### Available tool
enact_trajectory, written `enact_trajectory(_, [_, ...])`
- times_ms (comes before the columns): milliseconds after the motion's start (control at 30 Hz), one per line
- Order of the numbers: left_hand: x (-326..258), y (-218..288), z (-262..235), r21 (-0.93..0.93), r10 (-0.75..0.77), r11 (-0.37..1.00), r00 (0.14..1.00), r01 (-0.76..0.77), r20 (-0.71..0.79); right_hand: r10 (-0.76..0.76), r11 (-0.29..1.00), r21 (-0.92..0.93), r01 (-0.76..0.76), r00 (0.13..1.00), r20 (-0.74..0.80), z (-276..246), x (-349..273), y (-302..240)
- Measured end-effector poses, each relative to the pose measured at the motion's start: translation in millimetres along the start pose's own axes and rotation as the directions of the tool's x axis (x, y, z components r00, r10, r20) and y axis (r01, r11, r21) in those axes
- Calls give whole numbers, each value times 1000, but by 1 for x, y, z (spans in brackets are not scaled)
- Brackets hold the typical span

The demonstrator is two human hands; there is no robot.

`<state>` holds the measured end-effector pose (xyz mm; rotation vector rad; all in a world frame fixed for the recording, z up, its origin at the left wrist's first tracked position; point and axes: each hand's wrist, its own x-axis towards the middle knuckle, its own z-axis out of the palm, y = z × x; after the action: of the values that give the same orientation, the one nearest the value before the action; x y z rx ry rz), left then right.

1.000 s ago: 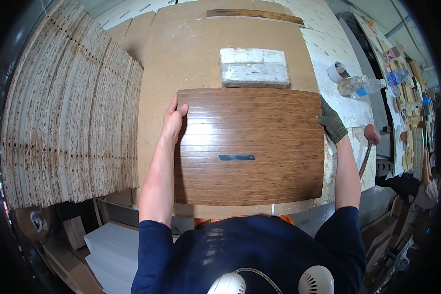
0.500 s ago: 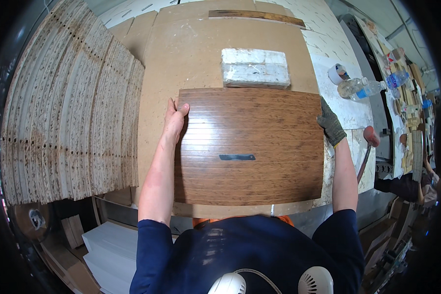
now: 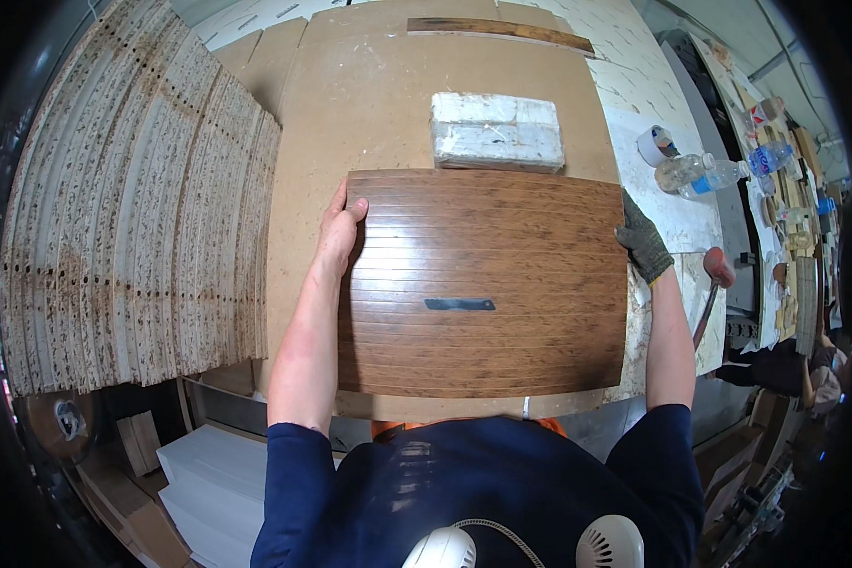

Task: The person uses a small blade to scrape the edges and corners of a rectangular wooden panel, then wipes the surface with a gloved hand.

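Note:
A brown wood-grain board [image 3: 502, 246], crossed by fine parallel lines, lies in front of me on the cardboard-covered table. My bare left hand [image 3: 341, 227] grips its left edge near the far corner, thumb on top and fingers around the side. At the opposite edge, my right hand [image 3: 645, 244], in a dark grey knit glove, holds the board with its fingers partly out of sight. A flat dark blade-like strip [image 3: 460, 305] with a small hole at one end rests on the board, touched by neither hand. Just beyond the far edge sits a white wrapped block [image 3: 497, 133].
On the left stands a tall stack of speckled boards [image 3: 142, 218]. Plastic bottles [image 3: 719, 177], a tape roll [image 3: 655, 146] and a red-headed mallet [image 3: 718, 269] are to the right. A narrow wooden strip [image 3: 502, 34] lies at the back. White panels [image 3: 218, 483] are low at left.

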<state>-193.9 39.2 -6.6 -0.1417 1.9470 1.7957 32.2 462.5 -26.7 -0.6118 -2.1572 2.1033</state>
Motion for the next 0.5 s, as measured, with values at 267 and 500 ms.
enact_trajectory(267, [10, -21, -4, 215, 221, 958, 966, -189, -136, 12, 965, -260, -30, 998, -69, 3, 6, -3])
enact_trajectory(500, [-69, -29, 32, 631, 795, 219, 511, -744, 327, -87, 931, -363, 44, 991, -102, -4, 3, 18])
